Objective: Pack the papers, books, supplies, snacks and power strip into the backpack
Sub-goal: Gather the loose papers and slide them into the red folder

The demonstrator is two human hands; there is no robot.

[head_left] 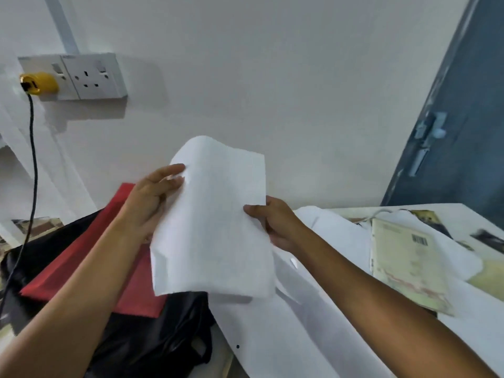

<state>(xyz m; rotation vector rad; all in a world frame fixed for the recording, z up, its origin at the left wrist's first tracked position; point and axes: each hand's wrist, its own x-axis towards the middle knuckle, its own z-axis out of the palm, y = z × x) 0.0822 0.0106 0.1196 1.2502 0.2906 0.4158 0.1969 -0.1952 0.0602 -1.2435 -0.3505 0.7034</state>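
White paper, a loose sheaf bowed into a curve, is held in the air by both hands. It is pinched at its upper left edge by the left hand, fingers laid over the front, and gripped at its right edge by the right hand, thumb on the front and the other fingers hidden behind. Neither hand is free.

Just below and to the left, the black backpack is seen lying slumped, with a red flat item lying on it or sticking out of it; which cannot be told, nor can the opening be made out. More white sheets are spread on the table to the right, and a pale book lies on them beside the patterned table surface. A black cable hangs from a yellow plug in the wall socket, down past the bag's left side.

The sheaf is likely to be creased or to fan apart if it is pushed in while bowed, since the limp bag offers no held-open mouth and the red item may block the way. The corners could be caught and folded. The hanging cable could be snagged if the bag is tugged.
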